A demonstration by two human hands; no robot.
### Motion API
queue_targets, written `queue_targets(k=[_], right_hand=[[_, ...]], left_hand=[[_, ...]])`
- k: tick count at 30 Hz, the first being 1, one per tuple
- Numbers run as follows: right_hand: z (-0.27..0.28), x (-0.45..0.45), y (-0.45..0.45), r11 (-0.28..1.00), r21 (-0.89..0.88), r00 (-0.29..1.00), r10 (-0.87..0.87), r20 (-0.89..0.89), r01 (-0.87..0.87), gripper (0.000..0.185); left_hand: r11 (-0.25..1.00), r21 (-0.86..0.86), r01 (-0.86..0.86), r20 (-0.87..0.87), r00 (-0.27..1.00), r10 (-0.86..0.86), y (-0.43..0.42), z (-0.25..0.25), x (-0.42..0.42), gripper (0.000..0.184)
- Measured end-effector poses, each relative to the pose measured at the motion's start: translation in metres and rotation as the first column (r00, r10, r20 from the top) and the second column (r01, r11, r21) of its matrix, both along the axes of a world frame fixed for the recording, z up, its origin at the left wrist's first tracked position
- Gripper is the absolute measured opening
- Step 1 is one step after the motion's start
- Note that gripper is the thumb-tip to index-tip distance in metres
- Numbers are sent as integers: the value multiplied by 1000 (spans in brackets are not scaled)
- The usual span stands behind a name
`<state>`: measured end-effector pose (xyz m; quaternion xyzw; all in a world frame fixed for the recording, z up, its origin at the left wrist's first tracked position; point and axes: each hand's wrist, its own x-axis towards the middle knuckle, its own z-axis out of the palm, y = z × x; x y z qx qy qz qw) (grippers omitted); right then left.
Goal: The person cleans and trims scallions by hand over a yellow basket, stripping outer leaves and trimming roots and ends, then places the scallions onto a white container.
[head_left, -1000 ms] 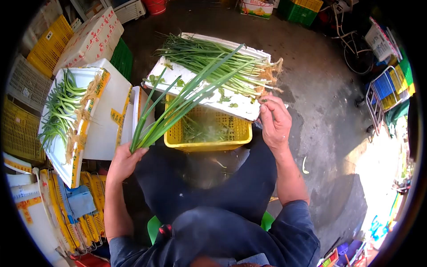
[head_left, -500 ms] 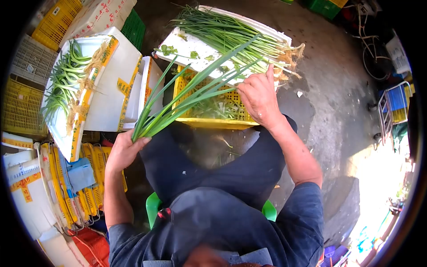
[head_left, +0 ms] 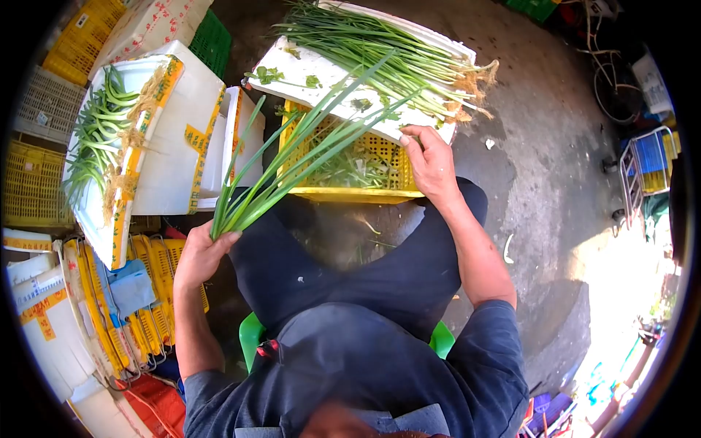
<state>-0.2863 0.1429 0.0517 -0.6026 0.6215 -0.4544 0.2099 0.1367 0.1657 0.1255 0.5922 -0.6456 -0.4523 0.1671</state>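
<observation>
My left hand [head_left: 200, 253] is closed round the lower end of a bunch of green garlic [head_left: 292, 162], whose long flat leaves fan up and right over the yellow crate. My right hand [head_left: 432, 162] is beside the near edge of the white foam board [head_left: 288, 64], its thumb and forefinger tips drawn close together; anything between them is too small to make out. On that board lies a big pile of green garlic [head_left: 380, 62], with tangled roots [head_left: 475, 80] at the right. Below it, the yellow crate [head_left: 350, 196] contains loose leaf scraps.
To the left, a tilted foam box [head_left: 164, 150] supports more rooted green stalks [head_left: 102, 142]. Stacked yellow crates [head_left: 36, 179] stand beyond. A pale strip [head_left: 507, 249] lies on the wet floor at right. Further right is a metal trolley [head_left: 629, 179].
My right hand has moved slightly down, its raised forefinger now bent toward the thumb. The bunch in my left hand has shifted slightly. A pale strip has appeared on the floor at right.
</observation>
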Motion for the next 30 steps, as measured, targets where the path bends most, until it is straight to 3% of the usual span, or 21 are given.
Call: queue_targets(k=[3, 4, 8, 11, 16, 19, 22, 25, 28, 30], right_hand=[[-10, 0, -3, 970, -44, 957, 227, -182, -238, 28], [-13, 3, -4, 967, -81, 936, 208, -285, -240, 31], [-7, 2, -6, 990, -35, 971, 129, -201, -138, 30], [-5, -7, -15, 941, -336, 949, -74, -307, -36, 28], [4, -14, -30, 945, -274, 781, -33, -624, -179, 39], [-5, -21, -35, 944, -195, 731, 65, -680, -266, 31], [-21, -28, -34, 951, -45, 765, 218, -606, -306, 24], [-25, -18, -31, 981, -40, 869, 149, -471, -190, 14], [-29, -18, -41, 999, -49, 999, 19, -37, -21, 18], [-36, -31, -43, 998, 32, 995, -57, 85, 54, 25]], left_hand=[[999, 35, -16, -19, 1000, 17, -2, -5, 6, 14], [999, 46, -23, -15, 1000, 23, -2, -5, 7, 14], [997, 64, -52, -9, 999, 53, -2, -2, 10, 15], [998, 60, -33, 0, 999, 33, -1, -3, 13, 15], [997, 72, 6, 0, 1000, -6, -1, 4, 14, 13], [998, 54, 30, -34, 999, -28, -1, 5, 23, 13], [999, 43, 24, -57, 998, -22, 0, 3, 30, 13], [995, 82, 53, -12, 999, -52, 0, 6, 28, 13], [996, 78, 47, 10, 999, -48, 0, 8, 23, 12], [996, 68, 51, 37, 998, -53, 2, 10, 24, 13]])
